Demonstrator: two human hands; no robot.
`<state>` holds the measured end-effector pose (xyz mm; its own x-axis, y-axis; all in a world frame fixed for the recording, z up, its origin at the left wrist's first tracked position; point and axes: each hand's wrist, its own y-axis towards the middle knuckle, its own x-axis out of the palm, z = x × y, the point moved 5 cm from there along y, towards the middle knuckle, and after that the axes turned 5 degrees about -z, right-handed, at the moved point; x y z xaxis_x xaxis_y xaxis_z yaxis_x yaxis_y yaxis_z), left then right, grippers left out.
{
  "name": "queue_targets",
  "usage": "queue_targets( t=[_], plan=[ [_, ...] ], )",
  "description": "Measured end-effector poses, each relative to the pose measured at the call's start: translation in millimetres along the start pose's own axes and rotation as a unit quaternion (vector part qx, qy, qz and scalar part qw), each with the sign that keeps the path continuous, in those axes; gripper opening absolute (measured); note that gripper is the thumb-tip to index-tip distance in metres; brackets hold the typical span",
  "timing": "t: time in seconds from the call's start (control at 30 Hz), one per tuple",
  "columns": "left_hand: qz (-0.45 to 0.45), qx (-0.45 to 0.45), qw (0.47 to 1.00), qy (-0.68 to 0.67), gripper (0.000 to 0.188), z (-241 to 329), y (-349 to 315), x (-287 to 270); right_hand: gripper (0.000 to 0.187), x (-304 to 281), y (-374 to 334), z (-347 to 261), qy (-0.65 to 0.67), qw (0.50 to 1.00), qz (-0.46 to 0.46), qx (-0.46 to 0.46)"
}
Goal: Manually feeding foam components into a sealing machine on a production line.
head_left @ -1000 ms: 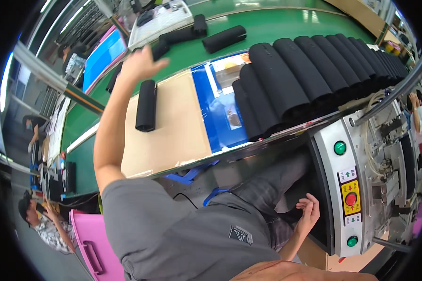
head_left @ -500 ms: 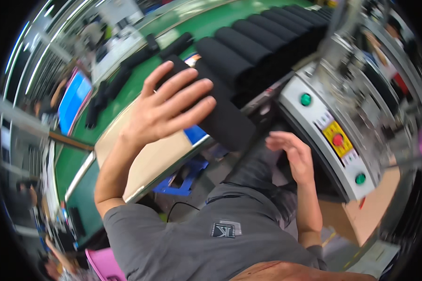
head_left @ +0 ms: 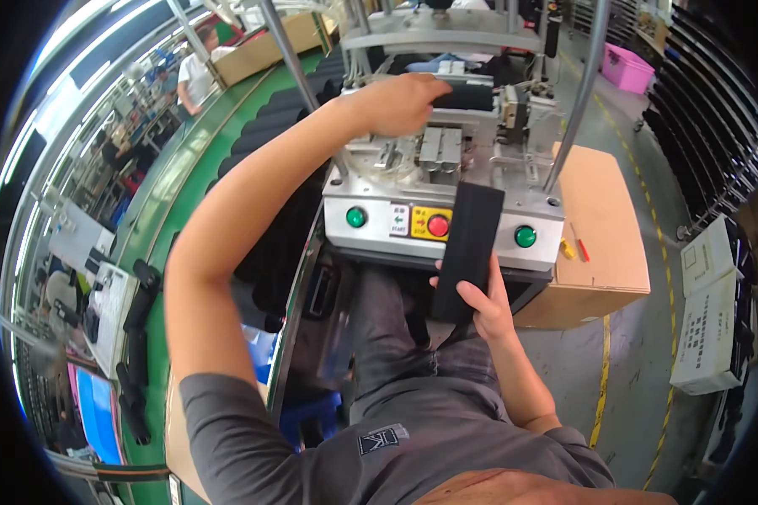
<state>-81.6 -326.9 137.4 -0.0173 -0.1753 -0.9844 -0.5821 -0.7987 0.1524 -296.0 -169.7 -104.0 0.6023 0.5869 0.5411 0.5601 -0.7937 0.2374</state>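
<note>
My right hand (head_left: 490, 307) grips a long black tube-like piece (head_left: 472, 244), flattish and matte, held upright before the front panel of a metal bench machine (head_left: 379, 234). My left hand (head_left: 400, 105) reaches over the machine bed, its fingers curled at the left end of another black tube (head_left: 467, 97), which lies crosswise in the fixture. The fingertips are partly hidden there. Two green buttons (head_left: 356, 217) and a red button (head_left: 438, 225) sit on the panel; the held piece covers part of the panel between the red and right green buttons.
Black tubes (head_left: 265, 126) line the green conveyor (head_left: 202, 172) at left. Upright metal posts (head_left: 577, 93) flank the machine. A cardboard box (head_left: 602, 219) carries small red and yellow tools. Further right are a pink bin (head_left: 627, 69), black racks (head_left: 716, 118) and white cartons (head_left: 707, 311). People work at far left.
My view has swung right to face the machine. My left hand has moved from above the conveyor side into the machine; my right hand, empty before, now holds a black tube.
</note>
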Motion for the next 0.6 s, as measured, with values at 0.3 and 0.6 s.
queue_targets(
  t=[0.3, 0.6],
  plan=[
    [0.006, 0.002, 0.998, -0.07, 0.065, -148, 95, 109, 0.076, -46, -36, -3, 0.043, 0.999, 0.009, -0.028],
    [0.356, -0.12, 0.921, 0.106, 0.066, 42, -50, 27, 0.085, -75, 33, -76, -0.175, 0.969, 0.103, -0.138]
  ],
)
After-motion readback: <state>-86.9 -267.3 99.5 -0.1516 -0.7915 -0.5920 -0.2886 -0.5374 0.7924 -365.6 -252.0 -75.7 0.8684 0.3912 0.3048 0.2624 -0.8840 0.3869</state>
